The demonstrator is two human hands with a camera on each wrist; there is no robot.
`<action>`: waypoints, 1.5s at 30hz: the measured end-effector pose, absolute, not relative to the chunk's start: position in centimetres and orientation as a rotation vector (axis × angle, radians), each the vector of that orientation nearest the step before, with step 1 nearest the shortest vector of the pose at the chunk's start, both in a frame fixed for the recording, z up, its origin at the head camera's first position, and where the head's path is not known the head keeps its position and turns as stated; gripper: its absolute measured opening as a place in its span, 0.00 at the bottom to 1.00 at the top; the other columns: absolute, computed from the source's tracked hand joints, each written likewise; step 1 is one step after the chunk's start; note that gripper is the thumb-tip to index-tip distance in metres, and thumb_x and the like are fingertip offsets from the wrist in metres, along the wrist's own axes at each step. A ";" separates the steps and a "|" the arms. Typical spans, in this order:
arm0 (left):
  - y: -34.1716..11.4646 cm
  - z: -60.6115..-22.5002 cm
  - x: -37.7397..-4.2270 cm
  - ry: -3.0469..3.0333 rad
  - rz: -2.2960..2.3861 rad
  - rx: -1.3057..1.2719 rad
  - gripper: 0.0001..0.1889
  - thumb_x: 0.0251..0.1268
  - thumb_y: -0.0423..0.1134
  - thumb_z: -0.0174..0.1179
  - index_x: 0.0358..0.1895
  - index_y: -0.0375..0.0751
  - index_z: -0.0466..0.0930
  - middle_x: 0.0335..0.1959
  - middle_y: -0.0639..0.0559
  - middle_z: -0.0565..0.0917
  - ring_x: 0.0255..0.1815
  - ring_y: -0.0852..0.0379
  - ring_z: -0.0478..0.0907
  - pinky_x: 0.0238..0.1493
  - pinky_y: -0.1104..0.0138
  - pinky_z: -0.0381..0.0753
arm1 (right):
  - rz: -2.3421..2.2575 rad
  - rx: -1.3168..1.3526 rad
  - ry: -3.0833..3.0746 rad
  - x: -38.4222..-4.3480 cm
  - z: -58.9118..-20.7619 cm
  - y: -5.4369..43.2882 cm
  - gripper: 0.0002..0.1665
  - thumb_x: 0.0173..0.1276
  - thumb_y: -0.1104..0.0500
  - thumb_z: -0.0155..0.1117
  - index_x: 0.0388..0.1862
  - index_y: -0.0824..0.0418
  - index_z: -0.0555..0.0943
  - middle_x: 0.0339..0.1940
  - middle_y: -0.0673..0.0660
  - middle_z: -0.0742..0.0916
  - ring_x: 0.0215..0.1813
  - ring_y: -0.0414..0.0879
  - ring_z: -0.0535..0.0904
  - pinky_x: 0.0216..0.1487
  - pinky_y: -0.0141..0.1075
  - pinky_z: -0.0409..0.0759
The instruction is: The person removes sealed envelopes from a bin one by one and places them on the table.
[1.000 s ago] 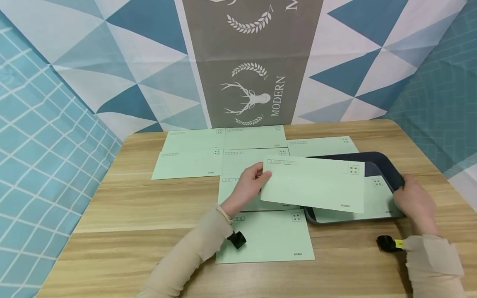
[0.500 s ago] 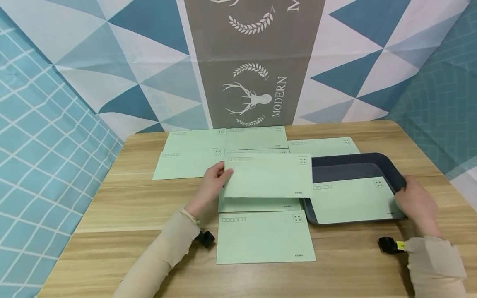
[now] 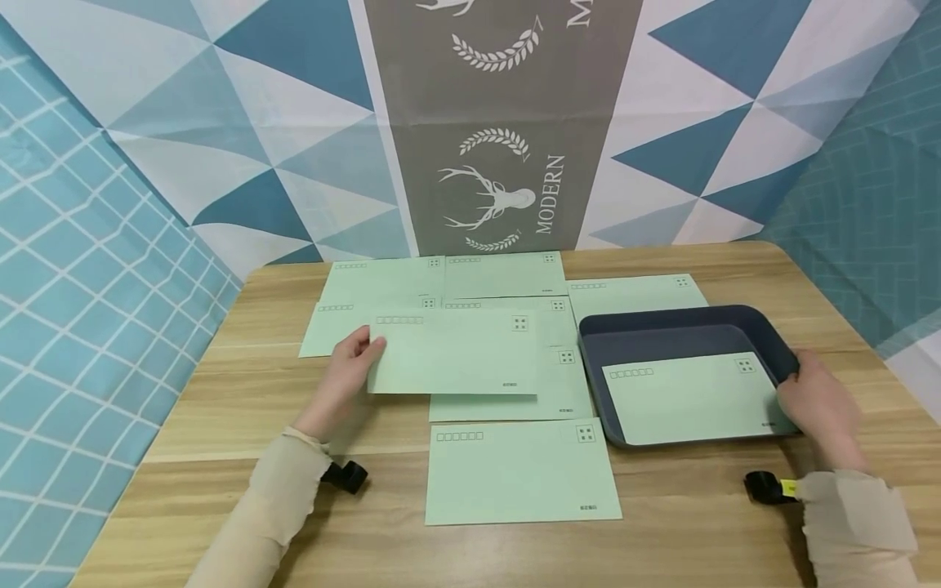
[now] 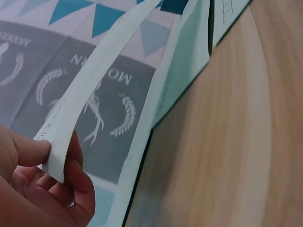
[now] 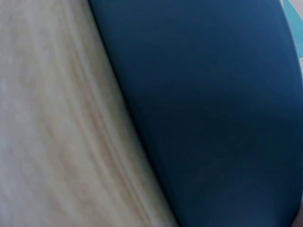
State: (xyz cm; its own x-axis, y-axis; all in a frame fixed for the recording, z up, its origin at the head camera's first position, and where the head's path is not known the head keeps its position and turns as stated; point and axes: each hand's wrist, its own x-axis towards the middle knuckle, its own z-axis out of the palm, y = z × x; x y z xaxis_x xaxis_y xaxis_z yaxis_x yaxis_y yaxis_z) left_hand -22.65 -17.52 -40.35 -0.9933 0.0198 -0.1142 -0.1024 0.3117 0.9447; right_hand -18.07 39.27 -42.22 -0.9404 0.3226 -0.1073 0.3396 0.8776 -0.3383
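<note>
My left hand (image 3: 340,380) pinches the left edge of a pale green envelope (image 3: 452,355), thumb on the printed face. That envelope is raised and overlaps several others lying on the table. In the left wrist view it bends between the thumb and fingers of the left hand (image 4: 47,184). On the right, my right hand (image 3: 819,400) grips the right rim of a dark blue tray (image 3: 662,343). One more envelope (image 3: 691,400) lies inside the tray, toward its near side. The tray's outer wall (image 5: 203,104) fills much of the right wrist view.
Envelopes lie face up on the wooden table (image 3: 243,408): a back left one (image 3: 382,278), a back middle one (image 3: 507,278), a near one (image 3: 522,478) and one behind the tray (image 3: 632,294). Patterned cloth (image 3: 500,106) hangs at the table's back edge.
My left hand has carried the envelope left, from over the tray to over the middle envelopes. More of the tray and the envelope in it now shows. The right hand keeps its place.
</note>
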 end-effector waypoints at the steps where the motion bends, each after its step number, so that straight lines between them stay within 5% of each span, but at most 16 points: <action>1: -18.1 -40.4 -22.5 2.456 1.785 -0.094 0.14 0.71 0.43 0.44 0.44 0.34 0.67 0.29 0.55 0.67 0.32 0.62 0.62 0.32 0.72 0.64 | -0.553 0.530 2.999 -18.1 -42.2 39.2 0.31 0.60 0.66 0.34 0.62 0.78 0.54 0.54 0.83 0.66 0.48 0.76 0.66 0.39 0.61 0.67; 9: -22.4 -39.7 -21.5 2.385 1.694 -0.177 0.26 0.71 0.49 0.42 0.64 0.33 0.59 0.40 0.59 0.70 0.39 0.67 0.67 0.40 0.74 0.69 | -0.557 0.517 2.994 -17.9 -42.1 39.0 0.30 0.61 0.66 0.34 0.62 0.78 0.54 0.54 0.83 0.66 0.48 0.76 0.65 0.39 0.61 0.67; 16: -25.1 -38.6 -21.4 2.442 1.535 -0.100 0.30 0.71 0.49 0.40 0.66 0.27 0.54 0.41 0.57 0.71 0.37 0.69 0.69 0.38 0.73 0.71 | -0.557 0.502 3.009 -17.8 -42.1 39.1 0.29 0.61 0.66 0.33 0.62 0.77 0.54 0.54 0.83 0.66 0.48 0.76 0.66 0.38 0.60 0.67; 23: -27.0 -39.0 -21.4 2.608 1.244 -0.102 0.28 0.72 0.46 0.39 0.62 0.24 0.59 0.49 0.35 0.71 0.43 0.54 0.69 0.42 0.66 0.69 | -0.563 0.481 3.014 -17.8 -42.0 39.3 0.30 0.61 0.66 0.34 0.63 0.78 0.54 0.54 0.83 0.66 0.48 0.76 0.65 0.39 0.61 0.67; 29: -27.8 -39.2 -21.3 2.738 1.055 -0.169 0.21 0.70 0.45 0.43 0.48 0.27 0.70 0.35 0.44 0.71 0.35 0.52 0.65 0.32 0.66 0.64 | -0.560 0.486 3.014 -18.0 -42.1 39.4 0.30 0.61 0.65 0.34 0.62 0.78 0.55 0.53 0.83 0.67 0.47 0.76 0.66 0.37 0.60 0.67; 37: -28.9 -38.8 -21.1 2.810 0.875 -0.239 0.19 0.68 0.50 0.45 0.41 0.33 0.69 0.21 0.52 0.63 0.22 0.56 0.60 0.24 0.66 0.60 | -0.559 0.507 3.002 -18.0 -42.2 39.5 0.31 0.61 0.65 0.33 0.63 0.77 0.54 0.54 0.83 0.66 0.48 0.76 0.66 0.37 0.60 0.67; 45: -29.6 -39.4 -21.1 2.861 0.775 -0.217 0.19 0.66 0.52 0.48 0.36 0.35 0.69 0.17 0.54 0.61 0.20 0.57 0.60 0.25 0.67 0.59 | -0.546 0.516 3.003 -18.1 -42.1 39.3 0.31 0.61 0.65 0.33 0.63 0.77 0.54 0.55 0.83 0.66 0.49 0.76 0.65 0.40 0.62 0.67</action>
State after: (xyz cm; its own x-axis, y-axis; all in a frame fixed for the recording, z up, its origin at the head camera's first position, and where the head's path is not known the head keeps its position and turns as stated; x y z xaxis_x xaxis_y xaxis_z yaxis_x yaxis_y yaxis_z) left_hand -21.07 -29.61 -39.35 -0.9751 -0.0956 -0.2003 -0.1835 0.8545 0.4859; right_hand -18.07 39.32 -42.14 -0.9435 0.3149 -0.1030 0.3310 0.8824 -0.3344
